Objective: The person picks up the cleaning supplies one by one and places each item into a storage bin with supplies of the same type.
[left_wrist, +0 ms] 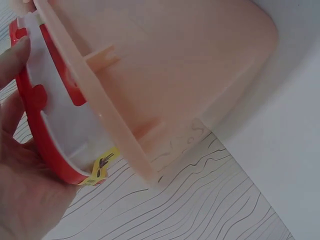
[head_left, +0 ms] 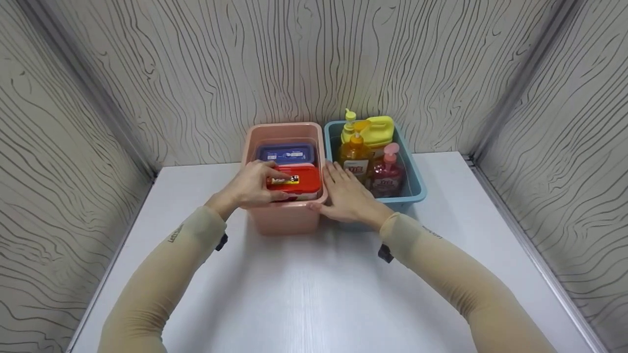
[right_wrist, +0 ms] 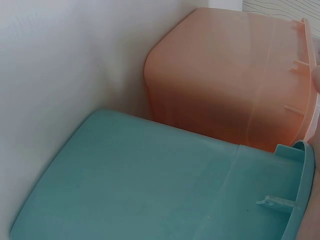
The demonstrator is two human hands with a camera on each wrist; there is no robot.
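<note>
My left hand [head_left: 251,184] holds a white box with a red lid [head_left: 308,180] from above, fingers and thumb on its left part. The box sits at the front of a pink plastic bin [head_left: 284,219], its upper part showing above the rim in the left wrist view. Behind it in the bin lies a box with a blue lid [head_left: 289,154]. Fingers straight, my right hand [head_left: 347,194] rests at the adjoining rims of the pink bin and a light-blue bin [head_left: 417,189]. Its thumb touches the pink bin's front right corner.
In the blue bin stand an orange pump bottle [head_left: 349,155], a pink-red pump bottle [head_left: 387,179], a yellow handled jug [head_left: 381,130] and a yellow-topped pump bottle [head_left: 349,117]. Both bins stand side by side on a white table [head_left: 294,294], near the wood-patterned back wall [head_left: 196,73].
</note>
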